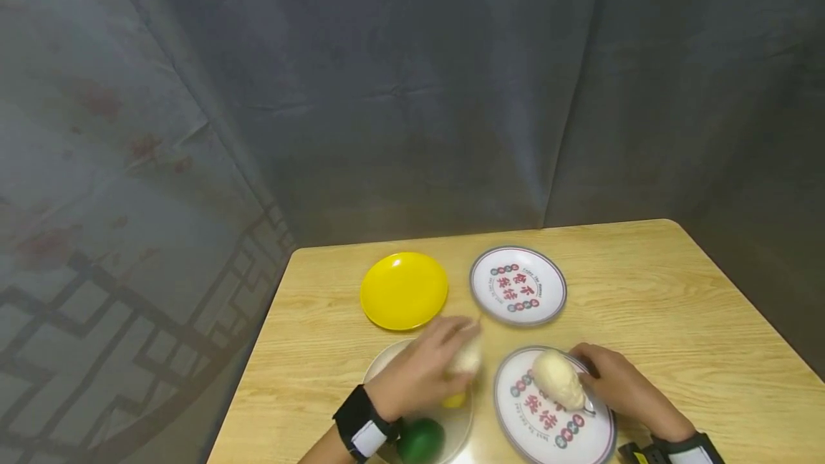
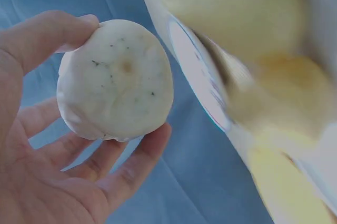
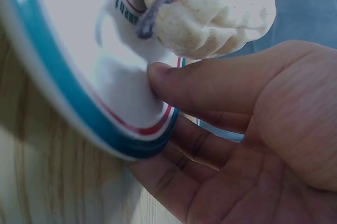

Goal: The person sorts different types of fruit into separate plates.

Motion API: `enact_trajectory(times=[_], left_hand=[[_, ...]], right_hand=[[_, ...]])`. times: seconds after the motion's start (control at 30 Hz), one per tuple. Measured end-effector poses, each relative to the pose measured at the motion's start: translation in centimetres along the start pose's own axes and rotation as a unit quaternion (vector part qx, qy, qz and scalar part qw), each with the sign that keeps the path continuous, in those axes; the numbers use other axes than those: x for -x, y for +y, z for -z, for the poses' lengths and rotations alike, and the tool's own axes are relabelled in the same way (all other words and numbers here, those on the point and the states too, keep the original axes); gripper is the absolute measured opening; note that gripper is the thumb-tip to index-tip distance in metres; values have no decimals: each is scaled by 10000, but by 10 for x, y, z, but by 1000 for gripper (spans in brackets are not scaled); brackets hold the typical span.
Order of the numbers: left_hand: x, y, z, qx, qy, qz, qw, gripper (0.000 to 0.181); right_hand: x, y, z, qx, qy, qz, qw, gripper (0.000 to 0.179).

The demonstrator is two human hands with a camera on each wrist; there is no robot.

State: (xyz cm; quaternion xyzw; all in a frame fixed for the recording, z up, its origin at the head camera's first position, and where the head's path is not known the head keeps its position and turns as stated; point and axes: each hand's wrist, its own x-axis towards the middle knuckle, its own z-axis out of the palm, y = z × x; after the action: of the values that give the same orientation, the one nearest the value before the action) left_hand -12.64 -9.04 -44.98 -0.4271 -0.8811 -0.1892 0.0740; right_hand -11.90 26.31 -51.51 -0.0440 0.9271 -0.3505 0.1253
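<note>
In the head view my left hand (image 1: pixel 425 367) is above a pale round dish (image 1: pixel 380 360) and grips a cream-white pear (image 1: pixel 467 356). The left wrist view shows that pear's rounded base (image 2: pixel 116 81), dark-specked, between thumb and fingers. My right hand (image 1: pixel 621 389) pinches the right rim of the near white plate (image 1: pixel 522 428), thumb on top and fingers beneath. On this plate, printed with red characters, lies another cream pear (image 1: pixel 557 378) with a dark stem (image 3: pixel 158 10). My right thumb is close to that pear.
The pale dish holds a dark green rounded item (image 1: pixel 420 441) and a yellow one (image 1: pixel 454 400), partly hidden by my left hand. Farther back on the wooden table (image 1: pixel 651 292) are a yellow plate (image 1: pixel 404 291) and another printed white plate (image 1: pixel 548 288). Grey cloth (image 1: pixel 412 127) hangs behind.
</note>
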Motion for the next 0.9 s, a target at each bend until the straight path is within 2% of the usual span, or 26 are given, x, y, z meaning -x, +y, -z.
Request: enact_trajectory(times=[0.07, 0.17, 0.27, 0.37, 0.5, 0.7, 0.9], left_hand=[[-15, 13, -5, -187, -188, -415, 9988, 76], [-37, 33, -15, -498, -770, -939, 9914, 77], [-53, 47, -27, -784, -1440, -1323, 9776, 75], [-61, 55, -39, -1008, -1812, -1690, 9636, 72], [-62, 58, -49, -1011, -1968, -1955, 9554, 72], [-63, 59, -55, -1010, -1996, -2051, 9528, 72], [-63, 58, -64, -1247, -2173, -2135, 9443, 72]], right_hand=[[0, 0, 0, -4, 5, 14, 10000, 29], [1, 2, 0, 0, 27, 36, 10000, 30], [1, 4, -2, -73, 6, 59, 10000, 30], [2, 5, -3, -169, -50, 60, 9998, 29], [3, 5, -3, -198, -96, 73, 9997, 28], [3, 4, 3, -53, -34, 171, 9998, 28], [3, 4, 2, -40, -66, 100, 9999, 29]])
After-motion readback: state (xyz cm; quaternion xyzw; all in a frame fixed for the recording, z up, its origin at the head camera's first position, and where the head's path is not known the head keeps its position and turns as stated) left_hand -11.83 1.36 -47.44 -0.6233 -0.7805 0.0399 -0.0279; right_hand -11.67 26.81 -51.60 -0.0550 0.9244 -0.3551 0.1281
